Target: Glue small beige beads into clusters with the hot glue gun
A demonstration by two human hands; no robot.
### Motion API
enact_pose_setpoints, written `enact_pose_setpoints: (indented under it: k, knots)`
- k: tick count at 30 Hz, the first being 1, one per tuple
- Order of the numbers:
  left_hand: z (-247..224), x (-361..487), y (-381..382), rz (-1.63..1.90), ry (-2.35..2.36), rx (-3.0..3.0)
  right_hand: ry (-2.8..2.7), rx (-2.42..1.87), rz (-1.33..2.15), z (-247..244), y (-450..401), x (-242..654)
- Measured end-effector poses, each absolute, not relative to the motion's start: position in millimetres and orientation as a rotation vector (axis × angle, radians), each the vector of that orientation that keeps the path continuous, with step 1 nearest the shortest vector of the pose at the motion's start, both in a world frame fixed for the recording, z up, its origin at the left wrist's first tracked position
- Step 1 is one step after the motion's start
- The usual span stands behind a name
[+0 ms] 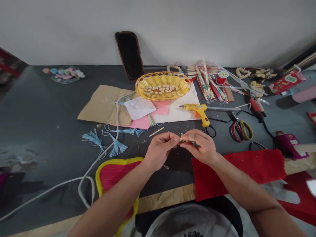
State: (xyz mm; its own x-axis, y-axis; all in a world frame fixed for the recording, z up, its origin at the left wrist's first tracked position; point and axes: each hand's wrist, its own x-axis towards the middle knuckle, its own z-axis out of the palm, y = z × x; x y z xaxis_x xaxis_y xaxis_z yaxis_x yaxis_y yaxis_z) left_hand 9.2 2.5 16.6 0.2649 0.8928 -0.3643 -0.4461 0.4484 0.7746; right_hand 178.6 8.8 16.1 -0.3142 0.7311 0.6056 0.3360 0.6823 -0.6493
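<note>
My left hand (164, 146) and my right hand (200, 144) meet above the dark table, fingertips pinched on a small cluster of pale beads (183, 139) between them. Loose pale beads lie scattered on the tabletop just beyond. Behind the hands, a yellow woven basket (181, 86) holds several small white beaded flowers (161, 89). A yellow glue gun (202, 113) lies on its side behind my right hand. Close behind my left hand is a short thin stick (156, 131).
Blue tassels (118, 148), brown paper (98, 105) and a white cable (98, 157) lie left. Scissors (239, 130), a red thread spool (222, 77) and red felt (259, 164) are right. A phone (129, 54) leans on the wall; a yellow-edged pink piece (116, 174) lies under my left forearm.
</note>
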Motion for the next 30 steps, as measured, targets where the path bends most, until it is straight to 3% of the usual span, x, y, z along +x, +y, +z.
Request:
enact_pose_setpoints:
  k: [30]
  knots:
    - [12.2,7.6,1.3,0.979,0.894,0.699,-1.825,-0.915,0.66,19.3,6.9,177.0]
